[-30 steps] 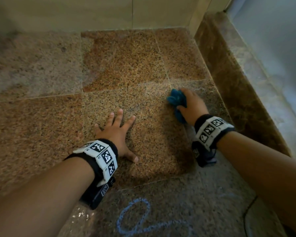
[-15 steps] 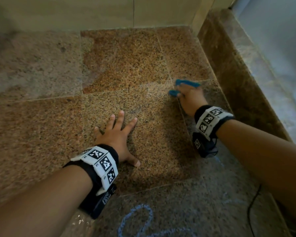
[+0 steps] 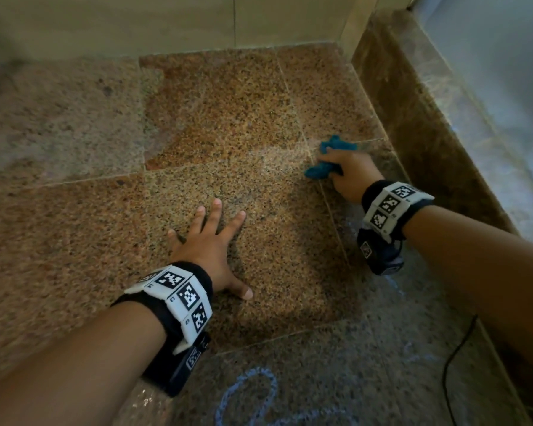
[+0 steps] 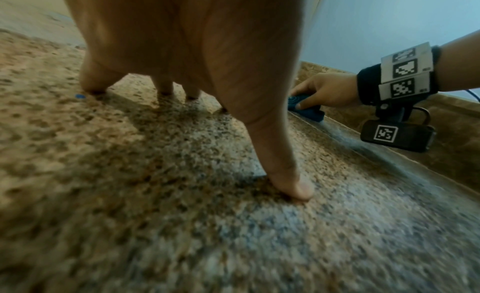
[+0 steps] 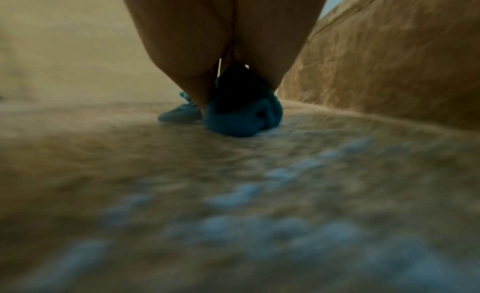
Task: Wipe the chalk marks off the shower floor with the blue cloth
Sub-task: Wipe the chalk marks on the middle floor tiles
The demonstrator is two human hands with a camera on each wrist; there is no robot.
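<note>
Speckled granite shower floor [image 3: 74, 241], tiled, beige wall along the far edge, brown stone curb [image 3: 419, 124] along the right edge. Right hand [image 3: 350, 176] has fingers curled round the bunched blue cloth [image 3: 326, 161] and presses it down on the floor near the far right corner, just beside the curb; the right wrist view shows the wad [image 5: 241, 116] squeezed under the palm and touching the tile. Left hand [image 3: 208, 245] is flat on the middle tile, fingers [image 3: 216, 210] spread and straight, thumb out toward the near edge, holding nothing, just bracing; the left wrist view confirms the fingertips [image 4: 298, 189] planted on the stone. Progress, as a judgement: partly done. Tiles around and beyond the cloth look free of chalk, with only a pale hazy patch on the middle tile, maybe smeared residue, hard to say. Still left: a looping blue chalk scribble [image 3: 246, 395] at the near edge, between the two forearms, intact and untouched; faint blue chalk smudges [image 3: 396, 287] on the floor near the right wrist, running toward the near right corner; blurred blue patches [image 5: 259, 194] also fill the foreground of the right wrist view, behind the cloth. So the wipe looks to be working the far right area, and the near-edge marks are the bulk of the remaining job. Containers: none visible, no bucket, bottle or tray, so no contents to report. Thin black cable [image 3: 453, 364] trails on the floor at the near right.
</note>
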